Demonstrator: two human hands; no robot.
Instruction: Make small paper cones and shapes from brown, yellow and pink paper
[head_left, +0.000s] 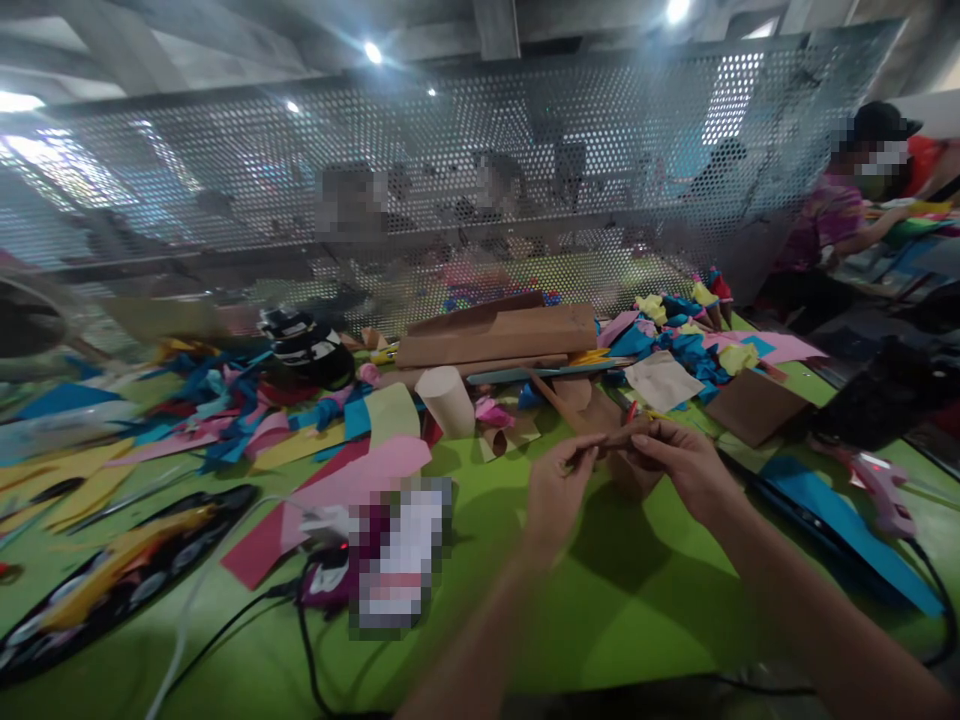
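Above the green table (510,620), my left hand (559,490) and my right hand (686,465) are close together. Both pinch a small piece of brown paper (621,436) stretched between their fingertips. More brown paper (634,472) hangs just below and behind the fingers. A white paper roll (445,400) stands upright to the left of my hands. Just past them lie brown paper scraps (589,405) and a pale paper square (664,380). Blur hides the exact shape of the held piece.
A pink glue gun (885,495) lies at right near a blue sheet (825,520). Left are a power strip (330,575) with cords, a pixelated phone (401,560) and a black tray (127,570). Coloured scraps and folded brown paper (495,335) line the perforated metal screen (450,130). A person (832,220) sits at right.
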